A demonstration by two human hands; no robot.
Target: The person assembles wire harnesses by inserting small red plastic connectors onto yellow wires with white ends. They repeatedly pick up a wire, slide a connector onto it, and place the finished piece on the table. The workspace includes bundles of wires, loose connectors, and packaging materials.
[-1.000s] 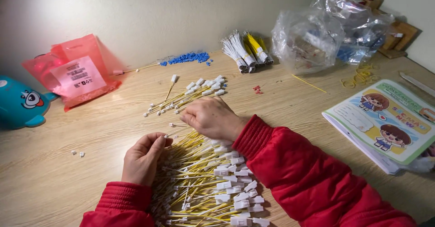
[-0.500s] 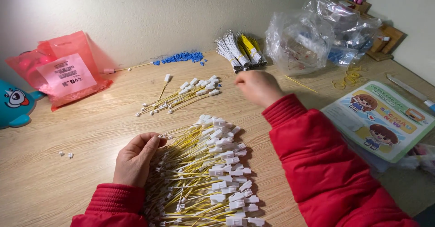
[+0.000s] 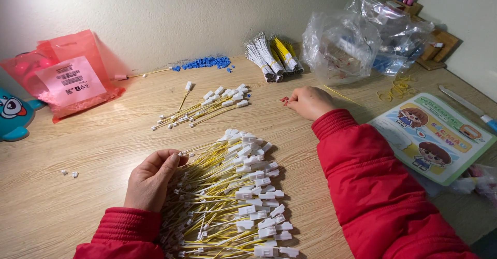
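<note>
two wire piles (image 3: 228,191), two hands (image 3: 150,179)

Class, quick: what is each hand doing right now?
Left hand: fingers curled on the big pile of yellow wires.
Right hand: fingers closed at small red bits.

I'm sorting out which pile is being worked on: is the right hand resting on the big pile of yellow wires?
No, the right hand is by small red pieces, apart from the big pile of yellow wires.
</note>
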